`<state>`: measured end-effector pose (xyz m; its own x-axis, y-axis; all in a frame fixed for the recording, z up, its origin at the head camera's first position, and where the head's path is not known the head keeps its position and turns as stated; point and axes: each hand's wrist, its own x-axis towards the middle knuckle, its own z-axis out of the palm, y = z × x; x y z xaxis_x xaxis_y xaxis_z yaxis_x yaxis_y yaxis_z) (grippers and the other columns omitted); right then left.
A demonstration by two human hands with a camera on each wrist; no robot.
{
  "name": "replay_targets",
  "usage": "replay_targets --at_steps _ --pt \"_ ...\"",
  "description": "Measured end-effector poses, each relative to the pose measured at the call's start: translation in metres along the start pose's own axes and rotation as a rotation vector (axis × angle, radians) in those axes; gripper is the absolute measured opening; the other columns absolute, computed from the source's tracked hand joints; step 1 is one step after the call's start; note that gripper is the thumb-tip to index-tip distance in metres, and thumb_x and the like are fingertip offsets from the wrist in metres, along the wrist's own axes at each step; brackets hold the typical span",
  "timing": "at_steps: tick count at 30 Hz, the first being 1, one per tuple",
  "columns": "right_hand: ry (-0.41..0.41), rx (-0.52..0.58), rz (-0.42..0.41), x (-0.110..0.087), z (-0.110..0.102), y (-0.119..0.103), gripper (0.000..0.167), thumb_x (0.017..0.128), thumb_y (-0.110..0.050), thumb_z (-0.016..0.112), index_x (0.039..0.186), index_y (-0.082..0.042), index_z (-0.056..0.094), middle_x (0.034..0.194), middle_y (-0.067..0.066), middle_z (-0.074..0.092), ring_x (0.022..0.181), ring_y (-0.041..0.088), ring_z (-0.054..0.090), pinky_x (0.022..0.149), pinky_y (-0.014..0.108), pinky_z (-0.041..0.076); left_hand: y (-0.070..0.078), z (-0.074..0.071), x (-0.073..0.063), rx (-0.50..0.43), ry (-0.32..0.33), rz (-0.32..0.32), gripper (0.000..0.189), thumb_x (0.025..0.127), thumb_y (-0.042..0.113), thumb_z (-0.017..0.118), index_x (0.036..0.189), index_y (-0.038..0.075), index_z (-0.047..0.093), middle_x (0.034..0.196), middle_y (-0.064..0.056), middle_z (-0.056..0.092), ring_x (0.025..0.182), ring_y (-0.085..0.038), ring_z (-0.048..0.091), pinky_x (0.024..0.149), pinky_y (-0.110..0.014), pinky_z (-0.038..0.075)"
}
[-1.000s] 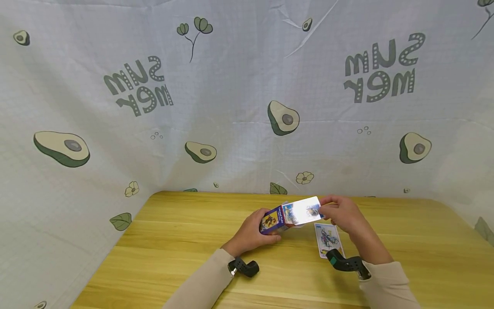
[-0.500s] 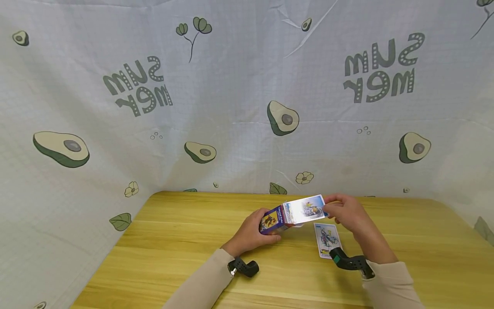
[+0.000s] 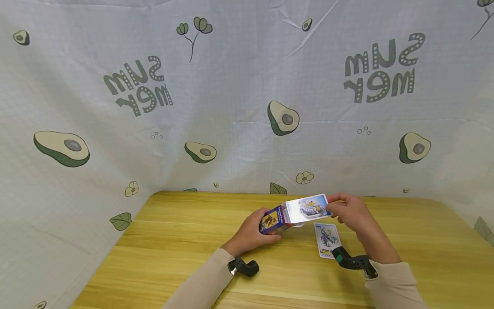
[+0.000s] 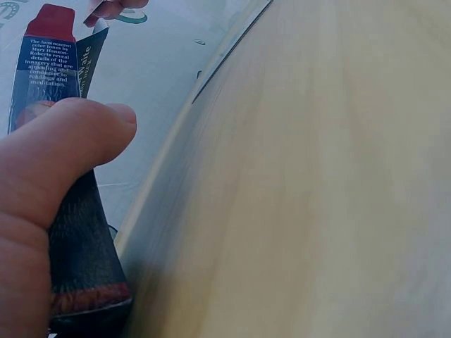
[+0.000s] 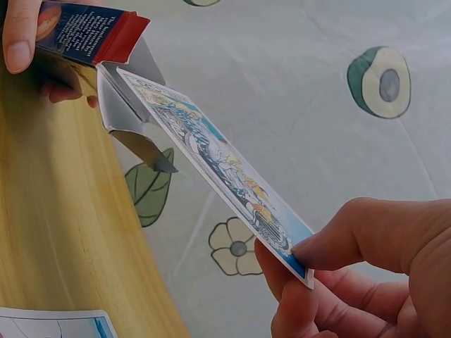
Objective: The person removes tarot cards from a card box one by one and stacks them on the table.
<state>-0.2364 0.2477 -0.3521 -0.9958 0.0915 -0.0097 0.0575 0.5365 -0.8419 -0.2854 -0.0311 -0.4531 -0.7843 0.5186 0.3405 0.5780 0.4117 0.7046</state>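
My left hand grips a dark blue tarot card box, tilted with its top end toward the right. In the right wrist view the box's end flaps are spread. Between thumb and fingers, my right hand pinches the far end of an illustrated tarot card. The card's other end is at the box's mouth; whether it is fully out I cannot tell. On the table below lies another tarot card, face up, partly behind the right wrist camera. The left thumb presses along the box's side.
A wooden table spreads under both hands. Behind it hangs a pale curtain printed with avocados and lettering. A black camera is strapped to the left wrist, another camera to the right.
My right hand has drawn the pinched tarot card rightward out of the box, so more of its picture shows. The left hand and the box stay where they were.
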Motion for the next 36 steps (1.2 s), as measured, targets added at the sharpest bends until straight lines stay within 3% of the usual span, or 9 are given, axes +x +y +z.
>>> replay_targets --at_steps 16,26,36 --pt "-0.001 0.029 0.011 -0.002 -0.004 0.006 0.037 0.092 -0.018 0.058 0.119 0.007 0.054 0.111 0.024 0.062 0.088 0.032 0.055 0.072 0.036 0.047 -0.003 -0.001 -0.001 -0.008 0.002 -0.002 0.066 0.078 0.043 0.077 0.129 0.013 0.049 0.110 0.004 0.056 0.094 -0.009 0.053 0.080 -0.023 0.047" --pt "0.011 0.013 0.027 -0.003 -0.010 0.011 0.042 0.093 -0.021 0.057 0.124 0.007 0.051 0.109 0.022 0.064 0.090 0.031 0.054 0.069 0.031 0.046 -0.005 0.000 0.000 0.013 0.014 0.011 0.066 0.078 0.043 0.078 0.129 0.011 0.049 0.108 0.004 0.056 0.093 -0.008 0.053 0.078 -0.023 0.046" --pt "0.022 0.056 0.039 -0.006 -0.020 0.016 0.044 0.096 -0.020 0.054 0.128 0.009 0.047 0.121 0.031 0.056 0.084 0.027 0.058 0.069 0.026 0.050 -0.004 0.003 0.000 0.008 0.018 0.009 0.064 0.077 0.045 0.077 0.127 0.014 0.050 0.107 0.005 0.057 0.091 -0.008 0.053 0.078 -0.022 0.046"
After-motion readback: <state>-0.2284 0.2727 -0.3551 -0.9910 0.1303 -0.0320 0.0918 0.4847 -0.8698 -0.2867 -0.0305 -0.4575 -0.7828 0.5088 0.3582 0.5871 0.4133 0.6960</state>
